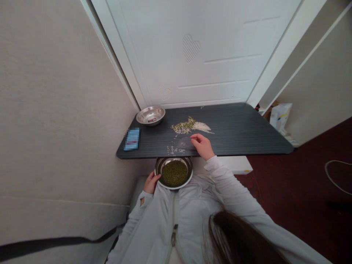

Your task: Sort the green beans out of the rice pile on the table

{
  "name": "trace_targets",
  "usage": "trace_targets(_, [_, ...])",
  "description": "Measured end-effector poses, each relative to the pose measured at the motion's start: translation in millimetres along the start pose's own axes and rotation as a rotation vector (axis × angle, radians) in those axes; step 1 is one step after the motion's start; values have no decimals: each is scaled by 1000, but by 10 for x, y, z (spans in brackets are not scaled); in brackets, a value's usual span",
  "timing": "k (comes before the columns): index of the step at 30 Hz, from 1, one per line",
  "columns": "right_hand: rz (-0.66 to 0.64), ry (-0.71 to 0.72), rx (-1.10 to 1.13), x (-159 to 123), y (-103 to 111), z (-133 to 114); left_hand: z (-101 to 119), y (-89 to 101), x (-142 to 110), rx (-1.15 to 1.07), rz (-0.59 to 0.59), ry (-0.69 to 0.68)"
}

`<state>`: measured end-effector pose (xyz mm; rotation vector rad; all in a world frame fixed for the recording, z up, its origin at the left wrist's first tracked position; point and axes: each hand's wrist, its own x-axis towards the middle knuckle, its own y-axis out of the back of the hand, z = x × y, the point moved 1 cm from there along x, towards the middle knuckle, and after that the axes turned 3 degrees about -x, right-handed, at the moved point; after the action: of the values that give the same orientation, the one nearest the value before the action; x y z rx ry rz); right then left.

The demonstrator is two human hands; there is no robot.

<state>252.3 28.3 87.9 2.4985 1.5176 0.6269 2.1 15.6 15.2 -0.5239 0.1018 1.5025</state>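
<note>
My left hand (151, 182) grips the left rim of a metal bowl (189, 179), which sits just below the table's near edge. Green beans (175, 173), apparently mung beans, fill much of that bowl. Over the table, my right hand (202, 146) pinches a thin, see-through plastic piece (182, 142) by its right end. White grains (176, 149) like rice lie scattered under and beside the plastic piece. Farther back is a mixed pile of green beans and white grains (183, 127), with a heap of white grains (202, 126) touching its right side.
A second metal bowl (150, 116) stands at the dark table's (242, 128) back left corner. In front of it lies a blurred blue phone-like item (132, 139). A white door (192, 80) rises behind the table, and a white box (236, 165) shows beneath it at right.
</note>
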Motion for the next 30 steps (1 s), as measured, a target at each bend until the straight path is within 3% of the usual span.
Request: trace_targets(30, [3,-7,0,1,14,-18,-32,16,22,-53,-3,31])
